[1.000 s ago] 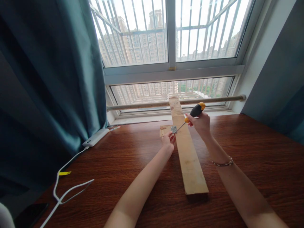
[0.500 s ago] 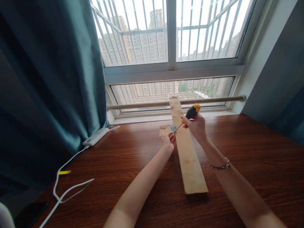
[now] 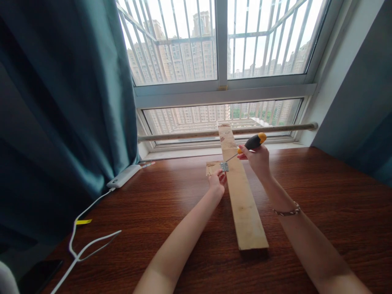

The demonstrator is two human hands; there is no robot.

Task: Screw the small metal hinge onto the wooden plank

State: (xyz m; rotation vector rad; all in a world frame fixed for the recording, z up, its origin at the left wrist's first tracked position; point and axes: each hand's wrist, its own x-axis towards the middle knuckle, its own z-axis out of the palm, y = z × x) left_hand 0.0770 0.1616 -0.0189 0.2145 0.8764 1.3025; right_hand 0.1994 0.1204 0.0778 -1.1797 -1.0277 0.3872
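Observation:
A long pale wooden plank [image 3: 241,196] lies on the dark wooden table [image 3: 159,212], running away from me toward the window. A small metal hinge [image 3: 224,166] sits on its left edge, joining it to a small wood block [image 3: 212,168]. My right hand [image 3: 259,158] is closed round the black-and-yellow handle of a screwdriver [image 3: 252,143]; its thin shaft slants down-left with the tip at the hinge. My left hand [image 3: 217,182] rests against the plank's left edge just below the hinge, fingertips pinched at it.
A white power bank [image 3: 123,176] with a white cable [image 3: 82,245] lies at the table's left. A dark phone [image 3: 36,277] sits at the near-left corner. A teal curtain [image 3: 61,102] hangs on the left. A wooden rod [image 3: 190,134] crosses the windowsill.
My right hand has swung the screwdriver handle left and back right, tilting it while the tip stays at the hinge. The left hand and plank have not moved.

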